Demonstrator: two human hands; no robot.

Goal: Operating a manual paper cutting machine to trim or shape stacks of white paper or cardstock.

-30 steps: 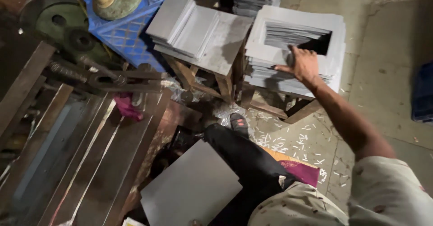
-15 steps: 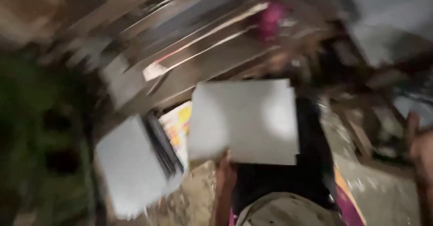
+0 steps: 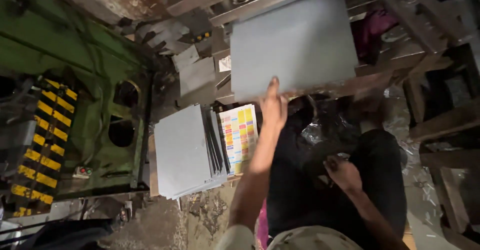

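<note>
As the left hand (image 3: pixel 274 105) pinched one grey sheet (image 3: pixel 292 42) by its edge, right hand (image 3: pixel 342 172) resting empty, it looked liable to slip

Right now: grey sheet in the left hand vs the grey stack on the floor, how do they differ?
The held sheet is single; the stack is many sheets, with edges fanned at its right side. The held sheet is lifted, gripped at its lower edge by the left hand; the stack lies flat, untouched, beside the green machine. The held sheet looks larger, though it is nearer the camera. Both are plain grey and rectangular.
</note>
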